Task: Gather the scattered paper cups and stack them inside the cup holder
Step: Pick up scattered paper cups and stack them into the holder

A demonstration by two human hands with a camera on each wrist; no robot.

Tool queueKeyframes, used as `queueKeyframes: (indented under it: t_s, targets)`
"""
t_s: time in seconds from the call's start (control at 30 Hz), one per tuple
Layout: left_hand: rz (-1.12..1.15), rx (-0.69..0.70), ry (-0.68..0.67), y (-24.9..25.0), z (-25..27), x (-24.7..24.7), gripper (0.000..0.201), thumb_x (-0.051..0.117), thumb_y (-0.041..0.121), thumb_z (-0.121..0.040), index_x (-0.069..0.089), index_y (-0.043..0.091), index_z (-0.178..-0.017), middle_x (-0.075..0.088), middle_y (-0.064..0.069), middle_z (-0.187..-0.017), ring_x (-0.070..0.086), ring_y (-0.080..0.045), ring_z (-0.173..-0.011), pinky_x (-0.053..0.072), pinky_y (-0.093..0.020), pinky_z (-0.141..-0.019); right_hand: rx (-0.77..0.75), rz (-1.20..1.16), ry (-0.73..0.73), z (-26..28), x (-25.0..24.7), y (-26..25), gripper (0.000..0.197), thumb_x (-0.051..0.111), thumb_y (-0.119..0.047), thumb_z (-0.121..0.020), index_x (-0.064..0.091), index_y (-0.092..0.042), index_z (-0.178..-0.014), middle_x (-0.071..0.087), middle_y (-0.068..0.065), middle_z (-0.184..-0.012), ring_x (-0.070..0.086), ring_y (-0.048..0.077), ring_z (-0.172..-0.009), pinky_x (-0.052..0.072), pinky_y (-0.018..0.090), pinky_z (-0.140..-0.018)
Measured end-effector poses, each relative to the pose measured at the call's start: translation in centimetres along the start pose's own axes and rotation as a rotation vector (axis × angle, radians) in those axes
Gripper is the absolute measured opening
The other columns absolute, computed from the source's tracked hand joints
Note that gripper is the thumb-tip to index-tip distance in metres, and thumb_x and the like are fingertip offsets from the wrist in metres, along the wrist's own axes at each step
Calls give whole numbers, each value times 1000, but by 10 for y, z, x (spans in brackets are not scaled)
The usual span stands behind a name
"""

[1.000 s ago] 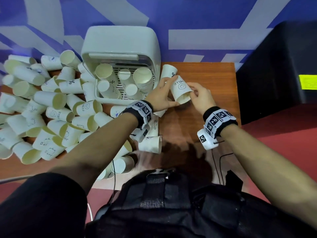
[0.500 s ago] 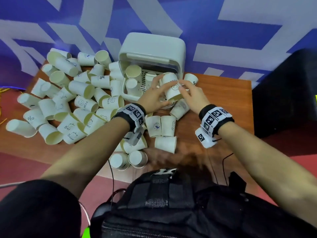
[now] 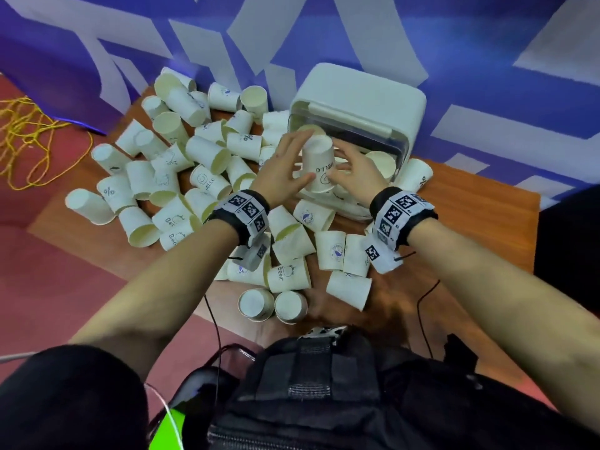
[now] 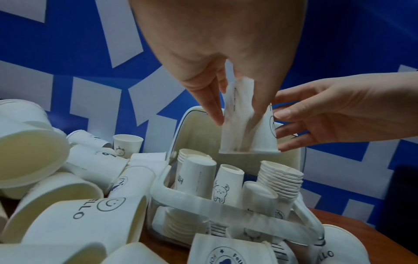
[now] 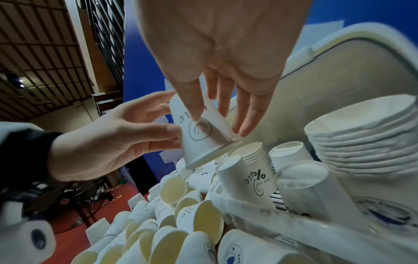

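- Between the two hands, just above the open cup holder, a single paper cup hangs upside down, rim downward, printed with "HELLO" and a smiley.
- Left hand pinches the cup between thumb and fingers; right hand touches its other side with thumb and spread fingertips, so both hands are clamped on the same cup.
- Step in hand, as I judge it: placing this cup into the holder, which already contains several nested stacks and some upturned cups.
- Next move probably calls for lining the rim up over one upturned cup directly below the hands and lowering it straight, since a tilt could jam it or knock neighbours.
- Much of the task remains: many loose cups lie on their sides to the left of the left hand, and more lie beneath both wrists.
- Everything rests on a brown wooden tabletop.
- Beyond the hands stands a blue wall with white shapes; the floor is reddish, with yellow cord far left.
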State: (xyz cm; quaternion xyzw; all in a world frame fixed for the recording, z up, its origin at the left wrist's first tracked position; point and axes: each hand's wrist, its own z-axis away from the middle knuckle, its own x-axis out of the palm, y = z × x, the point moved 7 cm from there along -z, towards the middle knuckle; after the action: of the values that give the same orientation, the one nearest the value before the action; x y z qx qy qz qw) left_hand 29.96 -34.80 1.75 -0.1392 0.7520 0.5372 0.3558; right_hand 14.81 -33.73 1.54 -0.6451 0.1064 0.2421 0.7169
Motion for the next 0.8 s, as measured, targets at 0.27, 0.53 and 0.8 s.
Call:
queueKeyframes:
  t_s: [0.27,0.53,0.8]
  targets:
    - [-61,-95,-8,-38,-13,-4,70,65,25,-85,32,22,-146,42,-8,-142,52,-22,-120,48,-45,-95,-26,111,-53,-37,24,-2,57,53,-15,-86,40,-27,-141,55,0,-133,53,15,-120,44,41,-103]
    - [-168,-86,-36,-64,-23,3,67,62,21,-88,31,19,-148,40,-10,-143,48,-26,-123,48,-43,-94,-7,134,-164,-51,35,3,60,38,-6,-98,17,-27,-150,41,5,-145,47,14,-120,37,17,-90]
    - [-175,-109,-99,-88,-25,19,57,56,30,-94,35,22,-147,37,-2,-149,49,-20,-122,47,-39,-99,10,172,-209,-61,49,24,58,39,-4,-97,25,-24,-149,37,5,-148,44,14,-122,34,18,-99]
